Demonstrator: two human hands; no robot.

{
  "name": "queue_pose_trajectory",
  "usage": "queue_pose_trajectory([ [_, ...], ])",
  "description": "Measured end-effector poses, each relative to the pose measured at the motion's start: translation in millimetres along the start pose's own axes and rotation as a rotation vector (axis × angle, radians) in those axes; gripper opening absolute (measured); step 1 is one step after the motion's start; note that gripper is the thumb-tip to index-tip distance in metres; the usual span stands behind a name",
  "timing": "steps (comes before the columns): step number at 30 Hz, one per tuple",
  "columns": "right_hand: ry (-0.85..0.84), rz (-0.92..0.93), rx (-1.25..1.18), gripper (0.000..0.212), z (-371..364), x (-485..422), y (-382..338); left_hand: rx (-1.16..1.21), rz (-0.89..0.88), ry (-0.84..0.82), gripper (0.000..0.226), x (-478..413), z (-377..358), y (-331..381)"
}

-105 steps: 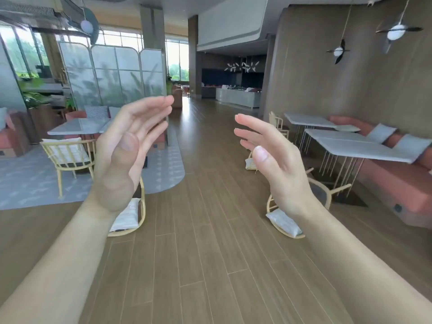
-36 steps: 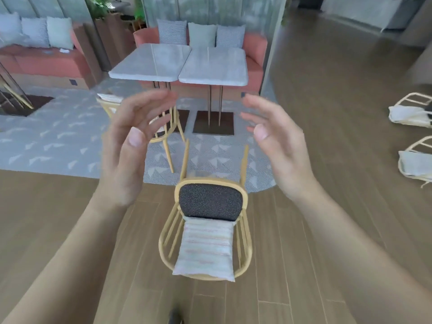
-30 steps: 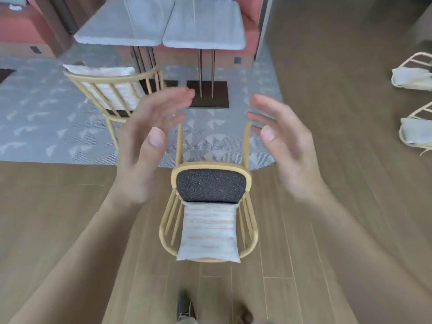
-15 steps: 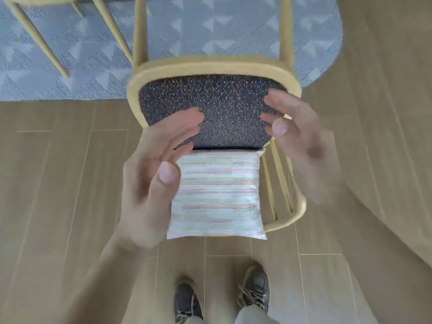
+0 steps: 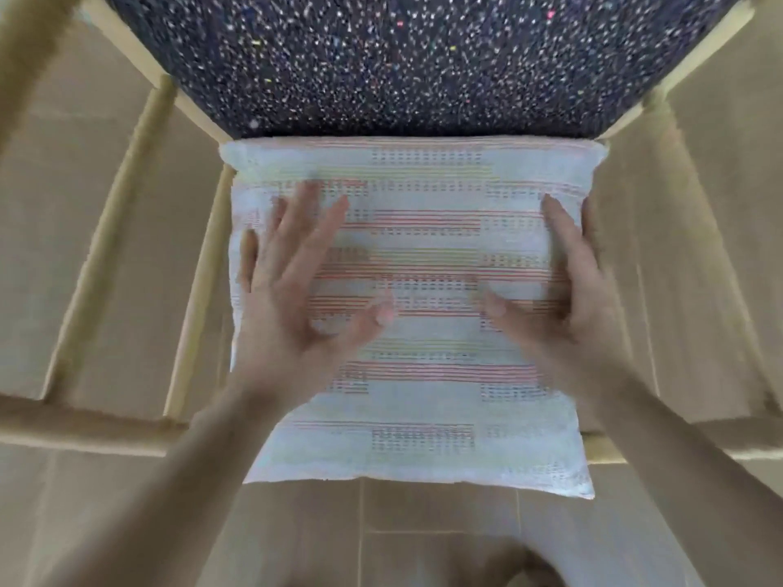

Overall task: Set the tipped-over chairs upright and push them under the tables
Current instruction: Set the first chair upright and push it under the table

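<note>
A light wooden chair (image 5: 127,171) lies tipped on its back on the floor and fills the head view. Its dark speckled seat (image 5: 415,57) takes up the top of the frame. A white cushion with red and yellow stripes (image 5: 423,408) lies on the chair's spindle back. My left hand (image 5: 305,281) hovers over the cushion's left half with straight, spread fingers. My right hand (image 5: 567,290) is over the cushion's right edge, fingers straight, thumb pointing inward. Both hands are blurred, so I cannot tell whether they touch the cushion. Neither hand holds anything.
Wooden plank floor (image 5: 63,213) shows between the chair's spindles and below the cushion. The chair's curved back rail (image 5: 76,425) runs across the lower part of the view. Tables and other chairs are out of frame.
The view has dropped much closer to the tipped chair. Both hands have come down from in front of the seat to over the striped cushion.
</note>
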State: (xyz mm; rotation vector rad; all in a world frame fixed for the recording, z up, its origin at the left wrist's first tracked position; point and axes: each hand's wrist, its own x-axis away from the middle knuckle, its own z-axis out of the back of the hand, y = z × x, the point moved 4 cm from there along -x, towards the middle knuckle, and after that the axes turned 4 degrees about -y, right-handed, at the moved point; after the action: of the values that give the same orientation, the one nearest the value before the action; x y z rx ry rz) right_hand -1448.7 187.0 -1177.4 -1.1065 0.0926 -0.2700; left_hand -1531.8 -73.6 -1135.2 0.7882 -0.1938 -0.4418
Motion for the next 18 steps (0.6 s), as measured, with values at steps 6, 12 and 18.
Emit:
queue_pose_trajectory([
  [6, 0.000, -0.118, -0.241, 0.111, -7, 9, 44, 0.186, 0.193, 0.138, 0.111, 14, -7, -66],
  [12, -0.011, -0.237, -0.358, 0.074, -7, 13, 43, 0.713, 0.430, 0.052, 0.091, 24, -8, -93],
  [18, 0.004, -0.389, -0.384, 0.041, 5, 20, 3, 0.756, 0.555, 0.019, 0.065, 30, 14, -58],
])
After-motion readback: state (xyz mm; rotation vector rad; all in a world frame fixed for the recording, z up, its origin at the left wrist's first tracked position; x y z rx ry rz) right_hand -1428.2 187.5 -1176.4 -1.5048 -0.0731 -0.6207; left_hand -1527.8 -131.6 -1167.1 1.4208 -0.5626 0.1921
